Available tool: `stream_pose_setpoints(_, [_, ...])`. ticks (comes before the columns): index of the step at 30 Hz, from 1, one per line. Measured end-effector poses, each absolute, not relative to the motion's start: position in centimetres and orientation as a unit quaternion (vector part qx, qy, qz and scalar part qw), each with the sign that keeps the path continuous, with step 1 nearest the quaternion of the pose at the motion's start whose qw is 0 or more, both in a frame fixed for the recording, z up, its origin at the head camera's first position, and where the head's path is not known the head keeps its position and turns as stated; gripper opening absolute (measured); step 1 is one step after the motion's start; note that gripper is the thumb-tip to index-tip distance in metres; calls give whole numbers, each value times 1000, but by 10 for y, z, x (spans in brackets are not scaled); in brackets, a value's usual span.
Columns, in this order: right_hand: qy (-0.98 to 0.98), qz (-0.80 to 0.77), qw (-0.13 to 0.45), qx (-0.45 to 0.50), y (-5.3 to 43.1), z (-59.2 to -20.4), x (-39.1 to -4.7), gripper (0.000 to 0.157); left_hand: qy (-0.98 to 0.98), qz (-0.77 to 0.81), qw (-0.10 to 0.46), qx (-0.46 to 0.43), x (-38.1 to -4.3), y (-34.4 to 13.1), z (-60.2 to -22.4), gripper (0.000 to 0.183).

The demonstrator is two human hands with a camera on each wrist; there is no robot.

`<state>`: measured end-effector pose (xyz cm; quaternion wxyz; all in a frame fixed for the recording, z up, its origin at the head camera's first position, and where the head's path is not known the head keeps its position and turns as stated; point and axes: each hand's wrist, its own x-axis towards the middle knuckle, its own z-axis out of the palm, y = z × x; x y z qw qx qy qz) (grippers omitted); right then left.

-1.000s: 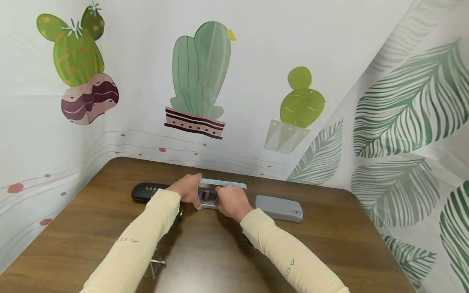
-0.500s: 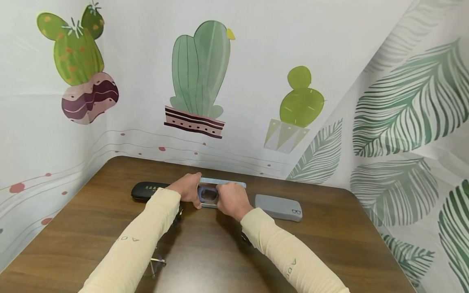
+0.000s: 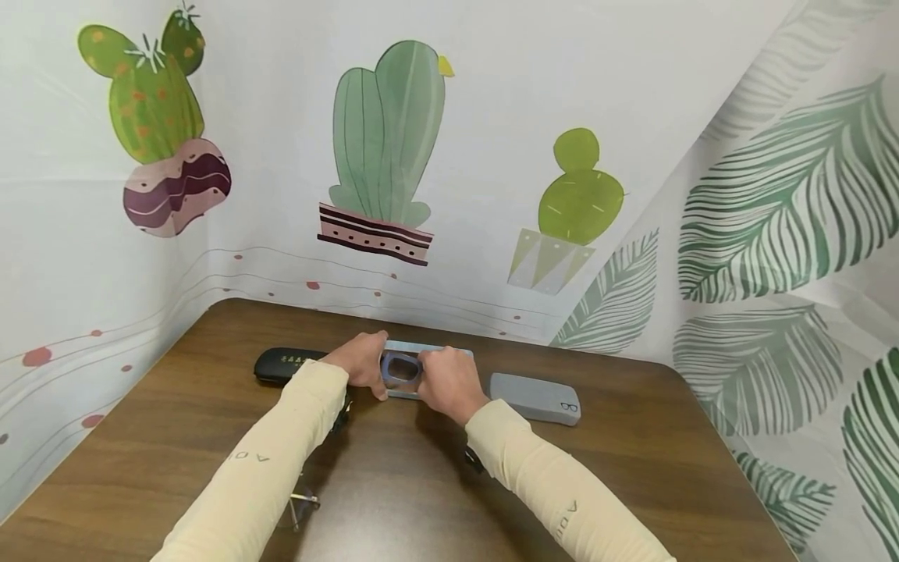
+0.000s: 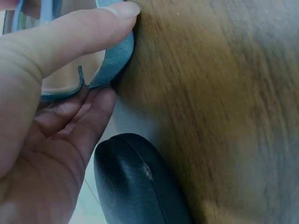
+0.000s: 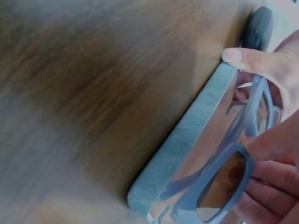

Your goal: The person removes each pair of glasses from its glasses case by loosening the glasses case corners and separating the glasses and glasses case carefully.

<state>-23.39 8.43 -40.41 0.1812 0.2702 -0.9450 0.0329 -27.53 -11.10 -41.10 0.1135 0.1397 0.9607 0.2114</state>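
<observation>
My right hand (image 3: 449, 382) pinches a pair of blue-framed glasses (image 5: 219, 191) with tinted lenses near the bridge, thumb on one side and fingers behind. The glasses sit at the opening of a light-blue glasses case (image 5: 184, 135), their temples reaching down into its pale interior. My left hand (image 3: 365, 365) grips the left end of that case, thumb over the near edge and fingers round the end, as the left wrist view shows. The fingers of the right hand cover part of one lens.
A black glasses case (image 3: 281, 365) lies left of the light-blue one, partly behind the left forearm. To the right is a grey glasses case (image 3: 535, 398). Thin-framed glasses (image 3: 304, 499) lie nearer, partly hidden by the left sleeve. A printed cloth (image 3: 485, 156) hangs behind the table.
The blue glasses have tipped and shifted slightly toward the far side of the case, with the right hand moving along. The left hand keeps its grip on the case.
</observation>
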Motion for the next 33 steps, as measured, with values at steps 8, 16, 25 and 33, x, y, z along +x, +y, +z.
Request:
stream_pose_setpoints(8, [-943,43,196,267,88,-401,-229,8,961,210,115,136,-276,-110,-412,89])
stream_pose_setpoints(16, [-940,80,188,273,89,-393,-224,5,962,206,118,134,-274,-110,-413,87])
stream_pose_setpoints(25, [-934,75,183,297,93,-389,-212,11,964,191,119,144,-275,-110,-411,84])
stream_pose_setpoints(33, [-926,94,168,325,94,-384,-197,15,967,167,110,159,-277,-112,-411,39])
